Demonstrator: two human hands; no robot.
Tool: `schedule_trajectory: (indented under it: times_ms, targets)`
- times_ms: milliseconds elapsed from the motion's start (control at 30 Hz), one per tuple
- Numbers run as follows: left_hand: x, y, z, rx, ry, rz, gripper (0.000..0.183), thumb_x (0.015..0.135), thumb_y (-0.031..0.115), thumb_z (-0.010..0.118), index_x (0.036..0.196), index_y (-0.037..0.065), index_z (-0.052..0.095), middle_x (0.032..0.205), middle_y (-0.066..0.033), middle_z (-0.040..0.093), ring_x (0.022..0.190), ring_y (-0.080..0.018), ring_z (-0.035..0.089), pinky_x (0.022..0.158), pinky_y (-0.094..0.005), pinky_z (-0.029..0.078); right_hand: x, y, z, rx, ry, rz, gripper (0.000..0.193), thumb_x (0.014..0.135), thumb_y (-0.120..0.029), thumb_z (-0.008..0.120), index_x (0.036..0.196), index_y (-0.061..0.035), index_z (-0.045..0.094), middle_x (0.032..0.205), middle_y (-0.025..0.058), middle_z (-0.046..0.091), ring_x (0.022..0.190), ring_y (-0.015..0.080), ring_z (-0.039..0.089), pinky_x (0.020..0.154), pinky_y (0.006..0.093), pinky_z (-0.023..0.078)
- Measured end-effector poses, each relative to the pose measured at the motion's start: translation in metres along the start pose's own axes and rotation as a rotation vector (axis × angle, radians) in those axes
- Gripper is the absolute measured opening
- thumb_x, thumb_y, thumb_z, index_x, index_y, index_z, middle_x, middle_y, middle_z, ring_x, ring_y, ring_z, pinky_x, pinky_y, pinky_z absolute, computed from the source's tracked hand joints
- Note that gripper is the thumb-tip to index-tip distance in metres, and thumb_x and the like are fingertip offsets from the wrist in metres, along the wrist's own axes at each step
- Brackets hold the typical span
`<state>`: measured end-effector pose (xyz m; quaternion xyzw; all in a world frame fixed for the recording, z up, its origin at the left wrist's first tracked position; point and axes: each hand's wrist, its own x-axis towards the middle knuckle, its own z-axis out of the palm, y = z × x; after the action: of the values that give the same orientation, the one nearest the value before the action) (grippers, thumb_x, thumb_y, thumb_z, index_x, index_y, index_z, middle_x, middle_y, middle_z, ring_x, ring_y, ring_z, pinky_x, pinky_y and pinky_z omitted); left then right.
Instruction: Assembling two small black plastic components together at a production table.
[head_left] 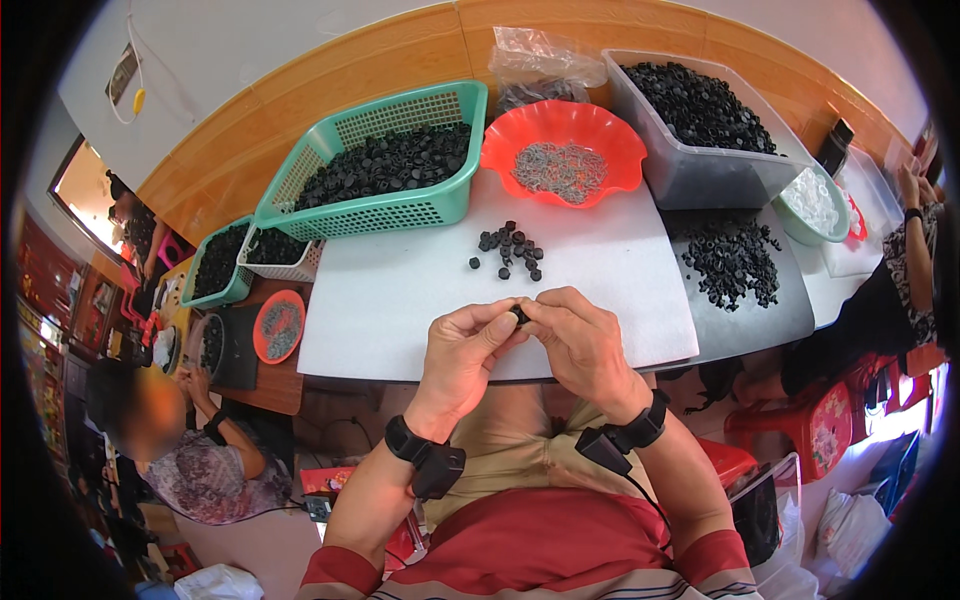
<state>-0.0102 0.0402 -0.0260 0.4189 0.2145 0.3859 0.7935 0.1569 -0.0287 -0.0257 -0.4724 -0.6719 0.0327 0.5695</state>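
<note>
My left hand (462,358) and my right hand (582,345) meet over the near edge of the white work mat (390,290). Fingertips of both pinch a small round black plastic part (519,314), mostly covered by the fingers. Just beyond them lies a loose pile of similar black parts (510,246). Farther back, a red scalloped bowl (628,150) holds many small grey metal pieces (560,170). To its left is a green basket (365,218) filled with black parts.
A clear plastic bin (690,182) of black parts stands back right, with more black pieces (733,262) heaped on a dark mat before it. Smaller baskets and an orange-red dish (279,327) sit at left. People work on both sides; a red stool (795,430) stands at right.
</note>
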Motion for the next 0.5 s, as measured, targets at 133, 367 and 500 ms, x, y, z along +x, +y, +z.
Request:
schedule_trajectory:
  times_ms: [133, 367, 500]
  targets:
    - [-0.0005, -0.0001, 0.0001, -0.005, 0.003, -0.002, 0.018, 0.098, 0.002, 0.067, 0.114, -0.002, 0.072, 0.115, -0.0131, 0.073, 0.1, -0.0192, 0.071, 0.093, -0.0323, 0.063, 0.0, -0.0008, 0.0009, 0.016, 0.001, 0.001, 0.029, 0.085, 0.008, 0.071, 0.114, 0.003, 0.068, 0.1, 0.0145, 0.068, 0.078, 0.0287, 0.071, 0.065, 0.0354, 0.058]
    - [-0.0005, -0.0018, -0.003, 0.004, -0.017, 0.007, 0.018, 0.097, 0.003, 0.069, 0.114, -0.001, 0.073, 0.115, -0.0136, 0.073, 0.099, -0.0185, 0.072, 0.091, -0.0317, 0.063, 0.0007, 0.0012, 0.0031, 0.047, 0.015, -0.001, 0.029, 0.085, 0.009, 0.071, 0.112, 0.0024, 0.068, 0.099, 0.0145, 0.068, 0.079, 0.028, 0.072, 0.066, 0.0347, 0.059]
    - [-0.0003, -0.0001, 0.0, -0.011, -0.011, 0.0, 0.022, 0.097, 0.003, 0.07, 0.117, -0.004, 0.071, 0.115, -0.0162, 0.072, 0.101, -0.0202, 0.071, 0.093, -0.0318, 0.062, 0.0025, 0.0014, 0.0018, 0.03, 0.014, -0.003, 0.026, 0.084, 0.009, 0.072, 0.109, 0.0017, 0.067, 0.099, 0.0142, 0.069, 0.079, 0.029, 0.072, 0.066, 0.0347, 0.059]
